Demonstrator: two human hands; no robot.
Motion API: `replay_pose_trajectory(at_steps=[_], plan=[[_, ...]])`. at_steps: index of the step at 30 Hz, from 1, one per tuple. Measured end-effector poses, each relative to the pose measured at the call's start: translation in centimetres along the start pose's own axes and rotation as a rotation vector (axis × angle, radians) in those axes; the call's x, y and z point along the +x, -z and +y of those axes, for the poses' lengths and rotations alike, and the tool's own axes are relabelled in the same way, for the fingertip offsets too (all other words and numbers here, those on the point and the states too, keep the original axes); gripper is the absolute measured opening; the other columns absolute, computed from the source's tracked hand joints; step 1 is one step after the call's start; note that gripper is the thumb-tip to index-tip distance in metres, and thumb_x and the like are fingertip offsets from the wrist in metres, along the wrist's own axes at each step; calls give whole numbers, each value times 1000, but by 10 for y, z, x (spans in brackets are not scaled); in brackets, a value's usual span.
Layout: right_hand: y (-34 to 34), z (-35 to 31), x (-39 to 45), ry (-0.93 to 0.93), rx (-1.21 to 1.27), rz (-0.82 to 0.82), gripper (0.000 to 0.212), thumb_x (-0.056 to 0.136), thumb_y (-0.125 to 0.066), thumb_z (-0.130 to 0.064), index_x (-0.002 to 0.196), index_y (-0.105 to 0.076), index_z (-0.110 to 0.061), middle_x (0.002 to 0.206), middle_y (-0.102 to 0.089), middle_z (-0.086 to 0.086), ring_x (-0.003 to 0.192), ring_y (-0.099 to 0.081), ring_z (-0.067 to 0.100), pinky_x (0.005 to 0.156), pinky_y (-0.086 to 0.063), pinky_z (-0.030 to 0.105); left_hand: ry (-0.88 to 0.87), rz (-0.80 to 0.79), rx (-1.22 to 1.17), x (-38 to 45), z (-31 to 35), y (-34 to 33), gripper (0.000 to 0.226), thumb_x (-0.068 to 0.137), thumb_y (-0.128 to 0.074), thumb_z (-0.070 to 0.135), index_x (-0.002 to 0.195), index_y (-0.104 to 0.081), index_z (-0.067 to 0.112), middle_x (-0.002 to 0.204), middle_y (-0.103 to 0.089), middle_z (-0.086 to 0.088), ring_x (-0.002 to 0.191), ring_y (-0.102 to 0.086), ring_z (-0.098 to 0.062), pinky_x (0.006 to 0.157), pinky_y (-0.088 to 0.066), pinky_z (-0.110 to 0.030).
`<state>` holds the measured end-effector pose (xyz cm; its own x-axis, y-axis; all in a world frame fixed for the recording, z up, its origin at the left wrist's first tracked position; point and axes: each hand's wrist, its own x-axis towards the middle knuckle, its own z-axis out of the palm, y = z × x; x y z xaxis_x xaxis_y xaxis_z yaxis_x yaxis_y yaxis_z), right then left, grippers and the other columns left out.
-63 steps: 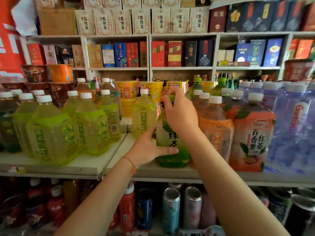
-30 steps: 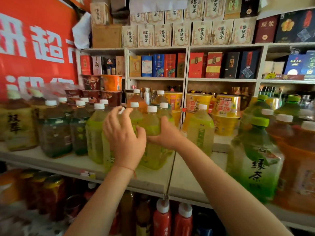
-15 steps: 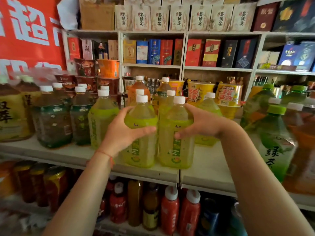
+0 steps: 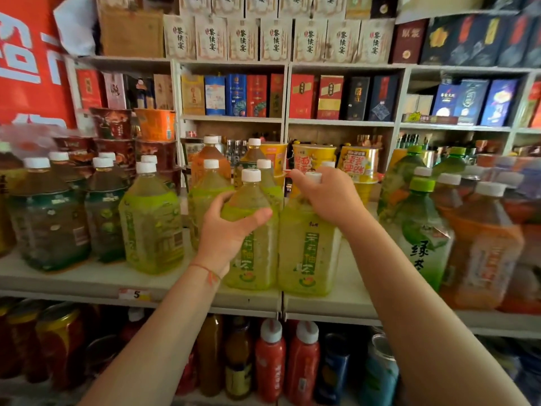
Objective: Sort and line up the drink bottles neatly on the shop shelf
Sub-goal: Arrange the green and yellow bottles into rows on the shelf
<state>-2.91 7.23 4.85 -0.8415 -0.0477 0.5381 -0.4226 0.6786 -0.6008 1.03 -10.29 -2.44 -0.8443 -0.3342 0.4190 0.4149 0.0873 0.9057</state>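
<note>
Two square yellow-green plastic tea bottles stand side by side, touching, at the front edge of the white shop shelf [image 4: 87,281]. The left hand [image 4: 225,230] wraps the left bottle [image 4: 254,259] at its shoulder; the right hand [image 4: 328,197] grips the right bottle [image 4: 307,253] around its white-capped neck.

A small grocery shop: white shelves [image 4: 87,281] crowded with rows of drink bottles [image 4: 152,221], instant noodle cups [image 4: 313,159] behind, boxed liquor [image 4: 301,96] higher up, and a price tag [image 4: 135,294] stuck on the shelf edge.
</note>
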Motion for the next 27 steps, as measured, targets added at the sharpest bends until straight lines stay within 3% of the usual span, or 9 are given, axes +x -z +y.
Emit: replay_pose_trajectory(at_steps=[1, 4, 9, 11, 14, 27], plan=[[7, 4, -1, -7, -11, 8, 53, 94, -55, -57, 87, -58, -5, 79, -65, 7, 72, -61, 24, 67, -51, 40, -4, -1, -6, -1, 0, -9, 85, 51, -87, 50, 127, -56, 29, 117, -67, 9, 103, -65, -5, 77, -52, -20], [24, 14, -4, -24, -2, -15, 44, 95, -56, -51, 77, -56, -11, 71, -60, 4, 62, -54, 19, 57, -44, 33, -11, -22, -11, -3, -3, -30, 90, 49, -87, 53, 129, -54, 27, 119, -66, 6, 103, -66, -7, 70, -52, -16], [42, 24, -9, -30, -48, 16, 44, 94, -58, -54, 88, -56, -11, 76, -55, 1, 65, -50, 14, 55, -41, 31, -33, -28, 31, -7, -5, -53, 89, 46, -86, 63, 123, -52, 35, 118, -65, 10, 105, -64, -7, 81, -53, -25], [42, 26, -7, -20, -59, 75, 42, 93, -58, -55, 80, -51, -16, 72, -52, -2, 63, -48, 14, 52, -37, 29, -39, -32, 27, -9, -5, -58, 87, 48, -85, 60, 124, -53, 33, 117, -65, 10, 104, -65, -6, 79, -54, -22], [38, 29, -4, 2, -57, 145, 48, 95, -56, -54, 67, -43, -17, 63, -46, -1, 56, -42, 14, 51, -34, 29, -58, -30, 43, -10, -5, -60, 92, 49, -87, 61, 129, -54, 29, 117, -65, 11, 107, -65, -9, 86, -56, -30], [31, 30, -2, 9, -30, 227, 48, 98, -52, -48, 66, -53, -12, 61, -53, 0, 53, -45, 13, 50, -39, 31, -83, 9, 102, -14, -5, -55, 100, 44, -81, 72, 131, -56, 29, 118, -66, 12, 109, -65, -10, 94, -58, -41]])
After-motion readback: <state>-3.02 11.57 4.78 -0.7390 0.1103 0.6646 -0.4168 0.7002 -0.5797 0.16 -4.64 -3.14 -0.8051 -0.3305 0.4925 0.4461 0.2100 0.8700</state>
